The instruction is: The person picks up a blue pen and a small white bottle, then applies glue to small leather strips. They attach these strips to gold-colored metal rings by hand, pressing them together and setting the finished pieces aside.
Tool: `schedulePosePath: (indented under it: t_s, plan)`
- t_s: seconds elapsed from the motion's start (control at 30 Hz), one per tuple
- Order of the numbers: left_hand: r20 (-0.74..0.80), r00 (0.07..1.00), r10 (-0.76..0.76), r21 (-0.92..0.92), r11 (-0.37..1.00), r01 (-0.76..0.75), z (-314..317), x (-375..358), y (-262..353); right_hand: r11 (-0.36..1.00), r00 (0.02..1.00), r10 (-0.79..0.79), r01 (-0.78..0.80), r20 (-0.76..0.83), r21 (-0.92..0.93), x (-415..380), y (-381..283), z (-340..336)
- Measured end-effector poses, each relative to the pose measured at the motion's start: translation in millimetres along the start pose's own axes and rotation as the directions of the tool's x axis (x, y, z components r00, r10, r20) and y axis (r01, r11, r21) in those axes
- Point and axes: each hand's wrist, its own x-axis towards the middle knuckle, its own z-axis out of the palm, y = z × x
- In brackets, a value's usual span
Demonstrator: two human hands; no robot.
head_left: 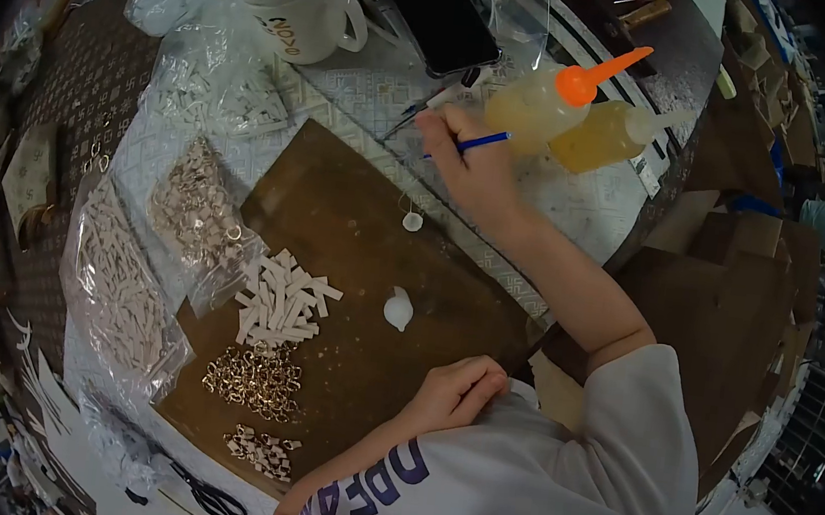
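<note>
My right hand [472,168] is closed around a thin blue pen-like stick [485,141] above the far edge of the brown board [376,224]. Close to my body, my left hand [461,393] rests curled at the board's near edge; anything inside its fingers is hidden. Between the hands lie a white blob-like piece [398,309] and a small white disc [412,221] with a thin loop. On the board's left are a pile of pale flat strips [283,296], a heap of gold-coloured metal rings or clasps [254,380] and a smaller heap of pale pieces with metal [261,451].
Beyond my right hand stand an orange-tipped squeeze bottle [539,105] and a yellowish bottle [601,137]. A white mug [282,18] and a phone [433,13] are at the back. Plastic bags of parts [119,277] lie left, black scissors [206,497] at the near left.
</note>
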Motion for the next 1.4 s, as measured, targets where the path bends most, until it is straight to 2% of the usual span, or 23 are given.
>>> schedulePosePath:
  t_s: [0.13, 0.23, 0.33, 0.43, 0.53, 0.63, 0.73, 0.83, 0.93, 1.03, 1.13, 1.23, 1.33, 1.4]
  plan:
    - [0.001, 0.999, -0.053, -0.087, 0.995, 0.052, -2, 1, 3, 0.992, 0.995, 0.051, -0.041, 0.081, -0.122, 0, -7, -2]
    - [-0.001, 0.997, -0.081, -0.115, 0.990, 0.080, -2, 1, 2, 0.998, 0.998, 0.059, -0.059, 0.011, -0.024, 2, -4, 1]
    - [-0.007, 0.996, -0.088, -0.119, 0.989, 0.087, -3, 1, 3, 0.996, 0.994, 0.054, -0.047, 0.097, -0.074, 0, -5, 0]
    - [-0.015, 0.997, -0.081, -0.116, 0.990, 0.079, -2, 1, 2, 0.992, 0.997, 0.050, -0.042, 0.066, -0.121, 1, -6, -2]
    - [-0.018, 0.997, -0.080, -0.117, 0.990, 0.077, -2, 0, 1, 0.995, 0.993, 0.025, -0.014, 0.112, -0.095, 2, -5, -3]
    - [-0.013, 0.996, -0.085, -0.122, 0.989, 0.083, -2, 1, 1, 0.989, 0.998, -0.005, 0.013, 0.055, -0.148, 1, -8, -3]
    - [-0.014, 0.997, -0.081, -0.117, 0.990, 0.079, -2, 1, 1, 0.986, 0.986, 0.079, -0.056, 0.146, -0.156, 2, -10, -8]
    - [-0.017, 0.997, -0.074, -0.122, 0.990, 0.072, -2, 1, 1, 0.981, 0.992, 0.028, -0.004, 0.124, -0.194, 2, -9, -8]
    - [-0.017, 0.997, -0.074, -0.121, 0.990, 0.071, -2, 2, 1, 0.997, 0.999, -0.044, 0.042, -0.018, -0.071, 0, -2, -2]
    - [-0.014, 0.996, -0.083, -0.128, 0.988, 0.080, -3, 1, 1, 0.998, 0.999, 0.010, -0.006, -0.052, 0.069, 3, -4, -7]
    - [-0.012, 0.995, -0.097, -0.134, 0.986, 0.094, -3, 1, 2, 0.994, 0.998, 0.059, -0.059, 0.005, 0.090, 2, -10, -10]
    - [-0.014, 0.995, -0.095, -0.146, 0.985, 0.092, -3, 1, 1, 0.968, 0.984, 0.180, -0.175, -0.011, 0.181, 1, -5, -7]
    - [-0.013, 0.995, -0.102, -0.157, 0.983, 0.098, -2, 1, 2, 0.962, 0.986, 0.161, -0.151, -0.028, 0.226, 1, -6, -6]
    - [-0.013, 0.995, -0.103, -0.157, 0.983, 0.100, -3, 1, 2, 0.982, 0.995, 0.092, -0.085, -0.039, 0.167, 1, -1, -4]
